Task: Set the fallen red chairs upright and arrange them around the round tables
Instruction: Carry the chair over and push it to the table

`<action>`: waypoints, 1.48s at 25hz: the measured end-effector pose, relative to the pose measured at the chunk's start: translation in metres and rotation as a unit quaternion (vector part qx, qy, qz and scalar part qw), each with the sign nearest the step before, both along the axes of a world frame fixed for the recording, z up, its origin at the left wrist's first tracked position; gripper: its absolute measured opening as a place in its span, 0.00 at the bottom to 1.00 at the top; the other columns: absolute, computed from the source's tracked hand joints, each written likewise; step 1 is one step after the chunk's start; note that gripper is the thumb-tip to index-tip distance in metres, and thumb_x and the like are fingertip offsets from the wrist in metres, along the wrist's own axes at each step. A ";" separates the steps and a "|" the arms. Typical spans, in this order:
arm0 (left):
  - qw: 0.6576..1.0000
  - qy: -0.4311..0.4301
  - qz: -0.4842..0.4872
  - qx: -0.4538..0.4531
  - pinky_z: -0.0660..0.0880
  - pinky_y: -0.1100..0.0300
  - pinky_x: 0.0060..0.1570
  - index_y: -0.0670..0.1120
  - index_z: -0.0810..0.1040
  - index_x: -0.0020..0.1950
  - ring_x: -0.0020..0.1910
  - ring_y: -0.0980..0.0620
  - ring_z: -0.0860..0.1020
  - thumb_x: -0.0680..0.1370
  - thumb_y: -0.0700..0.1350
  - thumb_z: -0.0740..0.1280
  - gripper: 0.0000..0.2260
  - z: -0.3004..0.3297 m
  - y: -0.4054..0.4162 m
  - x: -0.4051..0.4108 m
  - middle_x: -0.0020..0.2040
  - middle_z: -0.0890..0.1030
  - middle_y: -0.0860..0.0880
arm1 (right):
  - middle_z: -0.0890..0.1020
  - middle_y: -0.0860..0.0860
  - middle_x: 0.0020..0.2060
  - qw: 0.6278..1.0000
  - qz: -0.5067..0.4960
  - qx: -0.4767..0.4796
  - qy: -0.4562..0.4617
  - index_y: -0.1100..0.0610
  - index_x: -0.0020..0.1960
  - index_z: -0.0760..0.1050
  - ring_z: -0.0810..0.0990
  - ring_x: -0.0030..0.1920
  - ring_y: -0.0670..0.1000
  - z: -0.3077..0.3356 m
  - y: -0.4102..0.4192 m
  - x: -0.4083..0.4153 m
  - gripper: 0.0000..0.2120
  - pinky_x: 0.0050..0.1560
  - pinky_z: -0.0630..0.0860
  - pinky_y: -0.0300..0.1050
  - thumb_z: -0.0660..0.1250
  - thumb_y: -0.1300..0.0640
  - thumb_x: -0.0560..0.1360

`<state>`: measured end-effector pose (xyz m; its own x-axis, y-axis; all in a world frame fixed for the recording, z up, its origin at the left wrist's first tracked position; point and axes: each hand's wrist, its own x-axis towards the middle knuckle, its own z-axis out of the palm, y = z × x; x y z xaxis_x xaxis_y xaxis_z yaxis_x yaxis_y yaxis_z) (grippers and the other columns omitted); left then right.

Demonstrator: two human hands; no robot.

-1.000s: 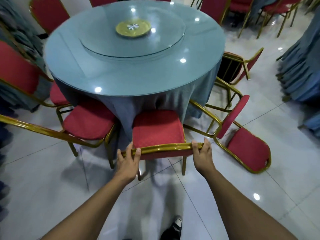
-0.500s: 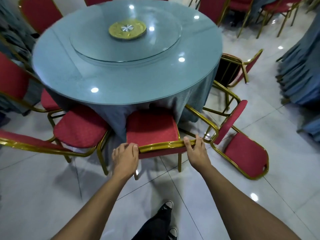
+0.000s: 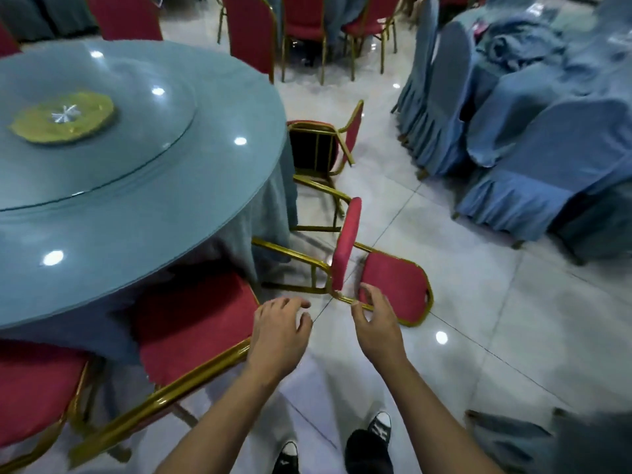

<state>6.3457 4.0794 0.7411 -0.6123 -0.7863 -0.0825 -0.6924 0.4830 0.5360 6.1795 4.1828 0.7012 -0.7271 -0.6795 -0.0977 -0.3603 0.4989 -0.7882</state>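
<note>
Beside the round surface [image 3: 143, 213], a fallen red chair [image 3: 393, 285] lies tipped on the floor w/ legs toward the cloth. Both hands are open and empty, left hand [image 3: 278, 331] and right hand [image 3: 376, 323] near its gold frame. Rigid metal, prob. light but awkward, smooth tube; best taken at the backrest's top rail & seat edge.

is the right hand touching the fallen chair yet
Cannot tell. In the head view the right hand is curled open right at the gold frame of the fallen chair, overlapping it, but motion blur hides any contact or gap.

My forearms are bare, no sleeves, watch or rings on my left hand [image 3: 278, 331] or right hand [image 3: 378, 325]. I wear dark trousers [image 3: 367, 453] and black sneakers [image 3: 381, 427] with white toe caps.
</note>
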 end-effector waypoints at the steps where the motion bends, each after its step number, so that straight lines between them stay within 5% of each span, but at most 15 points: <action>1: 1.000 0.008 -0.017 0.003 0.65 0.54 0.66 0.55 0.76 0.64 0.62 0.53 0.72 0.81 0.50 0.60 0.13 0.000 0.003 -0.024 0.61 0.77 0.55 | 0.76 0.47 0.63 1.000 -0.018 -0.005 0.005 0.49 0.71 0.70 0.74 0.65 0.50 0.002 0.007 -0.022 0.19 0.64 0.72 0.47 0.64 0.51 0.81; 6: 0.997 0.056 -0.059 0.015 0.68 0.54 0.62 0.53 0.79 0.59 0.59 0.52 0.74 0.81 0.46 0.63 0.09 -0.004 0.027 -0.164 0.57 0.79 0.54 | 0.76 0.48 0.67 0.996 -0.086 -0.020 -0.013 0.49 0.70 0.72 0.72 0.68 0.52 0.006 0.043 -0.147 0.18 0.69 0.70 0.55 0.64 0.51 0.81; 14: 0.995 0.096 -0.017 0.035 0.73 0.44 0.59 0.50 0.81 0.56 0.54 0.47 0.77 0.78 0.43 0.65 0.09 -0.002 0.054 -0.342 0.54 0.81 0.50 | 0.78 0.47 0.58 0.998 -0.061 -0.027 0.000 0.50 0.65 0.75 0.77 0.60 0.50 0.012 0.048 -0.337 0.14 0.63 0.74 0.51 0.65 0.53 0.80; 20: 0.992 0.108 0.056 0.039 0.72 0.47 0.60 0.52 0.80 0.57 0.55 0.51 0.76 0.79 0.45 0.65 0.08 -0.009 0.017 -0.432 0.55 0.80 0.54 | 0.77 0.45 0.60 0.999 0.008 -0.028 -0.023 0.47 0.65 0.75 0.76 0.59 0.44 0.004 0.002 -0.436 0.13 0.62 0.74 0.46 0.65 0.52 0.81; 29: 0.985 0.125 0.096 0.066 0.65 0.54 0.61 0.55 0.78 0.60 0.60 0.53 0.72 0.80 0.48 0.62 0.10 -0.018 -0.060 -0.581 0.58 0.78 0.55 | 0.75 0.42 0.59 0.989 0.129 0.049 0.057 0.43 0.67 0.71 0.73 0.59 0.40 0.011 -0.084 -0.562 0.15 0.57 0.73 0.41 0.63 0.50 0.81; 37: 0.969 0.106 0.208 0.082 0.68 0.52 0.60 0.54 0.79 0.57 0.58 0.50 0.75 0.80 0.47 0.63 0.08 -0.046 -0.078 -0.654 0.56 0.80 0.53 | 0.74 0.44 0.59 0.957 0.265 0.102 0.051 0.44 0.67 0.71 0.75 0.59 0.43 -0.014 -0.147 -0.651 0.15 0.58 0.74 0.43 0.62 0.50 0.81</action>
